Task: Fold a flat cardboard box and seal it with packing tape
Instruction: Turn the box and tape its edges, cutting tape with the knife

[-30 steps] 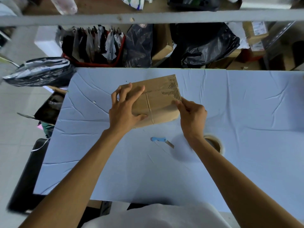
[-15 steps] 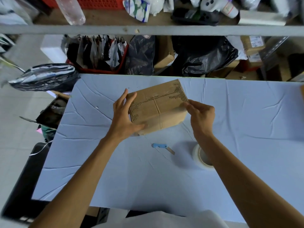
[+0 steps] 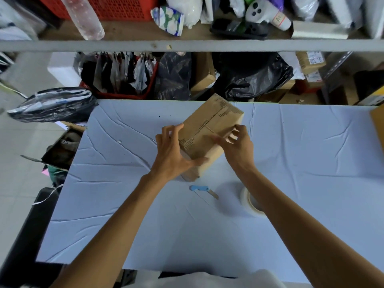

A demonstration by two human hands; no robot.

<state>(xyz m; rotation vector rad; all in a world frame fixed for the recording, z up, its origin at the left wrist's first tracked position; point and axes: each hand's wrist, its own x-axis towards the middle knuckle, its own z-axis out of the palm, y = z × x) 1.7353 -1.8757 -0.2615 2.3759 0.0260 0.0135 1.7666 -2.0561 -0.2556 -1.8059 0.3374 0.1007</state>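
Note:
A folded brown cardboard box [image 3: 216, 121] with shiny tape over its top stands skewed on the pale blue table [image 3: 301, 163], its long side running from near left to far right. My left hand [image 3: 171, 155] grips its near left end, thumb across the near side. My right hand [image 3: 236, 145] rests on the right edge of the top, fingers curled against it. A roll of clear packing tape [image 3: 248, 199] lies flat on the table, partly hidden behind my right forearm. A small blue-handled cutter [image 3: 202, 189] lies just in front of the box.
Past the table's far edge are black plastic bags [image 3: 253, 77], a red basket of packets [image 3: 120, 75] and brown cartons [image 3: 311, 63]. A grey shelf rail [image 3: 187, 45] crosses overhead. A cardboard corner [image 3: 378, 125] pokes in at the right edge. An open box [image 3: 62, 148] stands on the floor at left.
The box has been turned counter-clockwise, its far end swinging away toward the table's back edge. My left hand slid to the near end and my right hand onto the top right edge.

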